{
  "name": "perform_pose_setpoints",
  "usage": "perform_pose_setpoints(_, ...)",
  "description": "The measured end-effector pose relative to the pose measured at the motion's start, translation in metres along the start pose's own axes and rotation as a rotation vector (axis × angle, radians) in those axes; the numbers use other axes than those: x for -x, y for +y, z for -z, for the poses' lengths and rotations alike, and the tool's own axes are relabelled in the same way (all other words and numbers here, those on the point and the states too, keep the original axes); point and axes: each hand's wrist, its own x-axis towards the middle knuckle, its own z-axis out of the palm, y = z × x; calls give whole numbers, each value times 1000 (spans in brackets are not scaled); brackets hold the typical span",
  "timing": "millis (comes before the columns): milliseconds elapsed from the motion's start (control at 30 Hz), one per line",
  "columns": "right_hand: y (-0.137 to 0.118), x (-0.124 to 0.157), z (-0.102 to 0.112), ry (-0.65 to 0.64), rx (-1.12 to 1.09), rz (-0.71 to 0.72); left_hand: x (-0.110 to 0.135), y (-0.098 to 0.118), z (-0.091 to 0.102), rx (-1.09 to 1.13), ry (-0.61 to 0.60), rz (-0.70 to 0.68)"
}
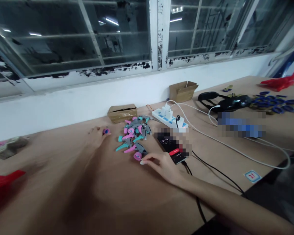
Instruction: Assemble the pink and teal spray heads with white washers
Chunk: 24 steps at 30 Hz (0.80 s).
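A pile of small pink, teal and grey plastic pieces (pixel 134 137) lies on the brown table (pixel 117 195). My left hand (pixel 96 135), blurred by motion, reaches out left of the pile. Its fingertips are pinched on a small pink and purple piece (pixel 106 131). Below the pile, my right hand (pixel 161 164) rests on the table. Its fingers stretch toward a pink ring-shaped piece (pixel 138 156) at the pile's near edge, holding nothing.
A phone (pixel 172 150) with a black cable lies right of my right hand. Behind it are a white power strip (pixel 169 119) and two cardboard boxes (pixel 122 112) (pixel 183 90). Far right: a black device (pixel 225 101), blue rings (pixel 276 102), red plastic parts (pixel 280 83). A red part (pixel 2 182) sits at left.
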Motion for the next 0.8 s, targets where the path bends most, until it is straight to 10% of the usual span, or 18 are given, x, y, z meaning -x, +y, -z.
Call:
perform_pose_setpoints(233,-8,4,-1,-19,-76,-13,82,5,31,229,-45,-30)
perform_pose_setpoints(500,-1,6,1,-14,-316,-210,221,78,47,1156,-432,29)
perform_pose_setpoints(800,-18,8,5,-212,-613,-312,234,107,13,943,-313,-124)
